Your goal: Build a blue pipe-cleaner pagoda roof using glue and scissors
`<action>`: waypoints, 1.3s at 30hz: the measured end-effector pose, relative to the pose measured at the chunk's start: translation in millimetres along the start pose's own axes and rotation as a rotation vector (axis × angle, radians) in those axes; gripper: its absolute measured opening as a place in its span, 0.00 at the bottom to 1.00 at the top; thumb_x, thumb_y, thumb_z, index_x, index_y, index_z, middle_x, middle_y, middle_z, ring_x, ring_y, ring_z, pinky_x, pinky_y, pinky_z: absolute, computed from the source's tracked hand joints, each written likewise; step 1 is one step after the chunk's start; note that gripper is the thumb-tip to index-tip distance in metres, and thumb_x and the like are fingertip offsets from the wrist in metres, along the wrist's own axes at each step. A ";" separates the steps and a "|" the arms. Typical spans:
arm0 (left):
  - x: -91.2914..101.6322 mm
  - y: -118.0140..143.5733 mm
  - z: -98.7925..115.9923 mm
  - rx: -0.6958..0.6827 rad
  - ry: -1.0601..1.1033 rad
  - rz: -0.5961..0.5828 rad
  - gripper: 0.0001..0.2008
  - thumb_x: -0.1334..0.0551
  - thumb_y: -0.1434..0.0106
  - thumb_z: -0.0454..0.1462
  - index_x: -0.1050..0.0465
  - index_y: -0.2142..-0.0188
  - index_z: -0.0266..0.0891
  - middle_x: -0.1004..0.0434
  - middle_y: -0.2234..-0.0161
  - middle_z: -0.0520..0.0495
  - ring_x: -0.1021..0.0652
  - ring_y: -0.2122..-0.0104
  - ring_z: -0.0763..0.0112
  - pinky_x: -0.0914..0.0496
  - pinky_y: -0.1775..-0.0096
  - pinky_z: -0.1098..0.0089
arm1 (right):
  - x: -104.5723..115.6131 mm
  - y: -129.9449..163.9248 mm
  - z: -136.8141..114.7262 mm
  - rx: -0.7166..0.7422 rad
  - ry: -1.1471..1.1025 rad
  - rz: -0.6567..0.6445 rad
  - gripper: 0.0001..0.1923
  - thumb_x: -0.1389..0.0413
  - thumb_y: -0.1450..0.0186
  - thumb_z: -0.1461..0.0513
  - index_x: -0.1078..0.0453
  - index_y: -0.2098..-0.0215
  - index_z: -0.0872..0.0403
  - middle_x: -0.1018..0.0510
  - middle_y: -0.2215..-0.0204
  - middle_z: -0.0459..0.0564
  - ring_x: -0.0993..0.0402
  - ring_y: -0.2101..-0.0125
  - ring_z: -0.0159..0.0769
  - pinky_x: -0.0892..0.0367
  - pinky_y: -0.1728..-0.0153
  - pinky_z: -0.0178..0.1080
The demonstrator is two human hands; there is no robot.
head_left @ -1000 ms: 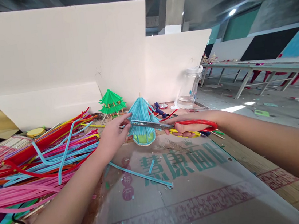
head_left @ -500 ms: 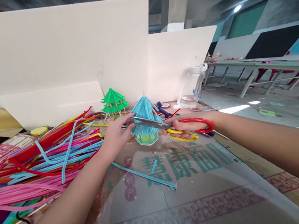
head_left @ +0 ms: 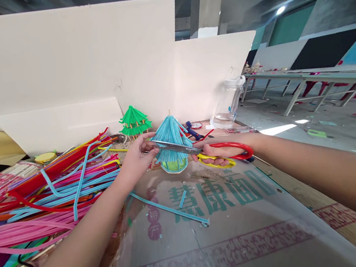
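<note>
Right hand (head_left: 215, 155) grips the scissors (head_left: 200, 151), blades lying horizontally leftward across the blue pipe-cleaner pavilion (head_left: 171, 145) on the surface. Left hand (head_left: 137, 158) pinches the pavilion's left eave.

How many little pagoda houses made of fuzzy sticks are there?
2. The blue pagoda stands between the left hand and the scissors; the green pagoda stands behind, by the white board. None seem hidden.
</note>
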State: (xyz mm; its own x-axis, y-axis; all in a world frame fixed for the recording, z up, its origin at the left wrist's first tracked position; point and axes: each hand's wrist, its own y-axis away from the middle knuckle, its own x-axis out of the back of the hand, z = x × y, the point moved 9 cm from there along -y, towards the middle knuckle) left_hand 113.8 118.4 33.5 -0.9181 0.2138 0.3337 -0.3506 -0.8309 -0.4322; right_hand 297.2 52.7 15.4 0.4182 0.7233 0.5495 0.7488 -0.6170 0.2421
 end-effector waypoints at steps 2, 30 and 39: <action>-0.3 -0.1 -0.7 0.004 0.004 -0.004 0.24 0.38 0.43 0.39 0.36 0.47 0.37 0.28 0.68 0.52 0.25 0.66 0.71 0.30 0.64 0.70 | 0.1 -0.5 -0.4 -0.010 -0.015 0.008 0.32 0.61 0.34 0.38 0.37 0.51 0.54 0.39 0.71 0.44 0.45 0.78 0.26 0.43 0.83 0.29; 5.3 9.4 23.1 -0.089 -0.468 0.080 0.15 0.39 0.39 0.48 0.29 0.65 0.39 0.27 0.67 0.49 0.27 0.67 0.67 0.35 0.66 0.68 | -28.3 -3.7 14.0 -0.050 0.719 0.282 0.26 0.44 0.37 0.60 0.35 0.40 0.49 0.27 0.47 0.56 0.26 0.53 0.44 0.34 0.57 0.39; -4.8 13.7 27.9 -0.174 -0.649 0.059 0.15 0.45 0.34 0.46 0.28 0.70 0.40 0.27 0.67 0.47 0.26 0.65 0.64 0.37 0.65 0.67 | -22.1 0.9 -19.3 0.006 0.802 0.420 0.11 0.45 0.34 0.55 0.24 0.60 0.51 0.22 0.61 0.53 0.27 0.60 0.40 0.36 0.62 0.38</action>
State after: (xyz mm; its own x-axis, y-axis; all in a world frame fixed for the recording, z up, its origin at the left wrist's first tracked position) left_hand 118.5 91.7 49.4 -0.6580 -0.2264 0.7181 -0.3781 -0.7254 -0.5752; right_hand 278.7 30.2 19.0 0.1757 0.0040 0.9844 0.6188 -0.7782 -0.1073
